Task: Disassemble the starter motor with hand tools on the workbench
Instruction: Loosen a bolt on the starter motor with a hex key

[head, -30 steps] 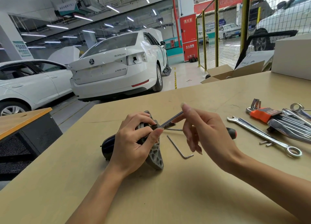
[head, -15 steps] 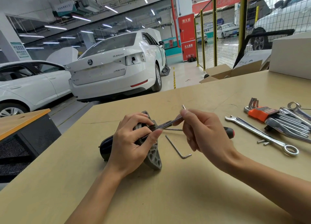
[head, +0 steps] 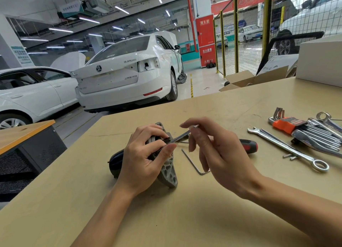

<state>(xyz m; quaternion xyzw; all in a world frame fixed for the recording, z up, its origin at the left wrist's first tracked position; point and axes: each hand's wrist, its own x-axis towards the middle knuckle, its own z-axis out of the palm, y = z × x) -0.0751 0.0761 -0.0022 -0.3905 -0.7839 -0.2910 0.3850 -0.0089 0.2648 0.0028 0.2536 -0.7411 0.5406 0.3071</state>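
The starter motor, with a black body and a grey flanged end, lies on the tan workbench at the centre. My left hand grips it from above, fingers curled over the flange. A slim metal wrench sticks out of the motor toward the right. My right hand pinches the wrench's far end between thumb and fingertips, the other fingers hanging loose.
A hex key lies right of the motor. A red-and-black screwdriver handle shows behind my right hand. A combination wrench, small bolts and an orange hex key set lie right. A white box stands at back.
My right hand has shifted its pinch along the wrench, its fingers spreading more. My left hand and the motor have stayed put.
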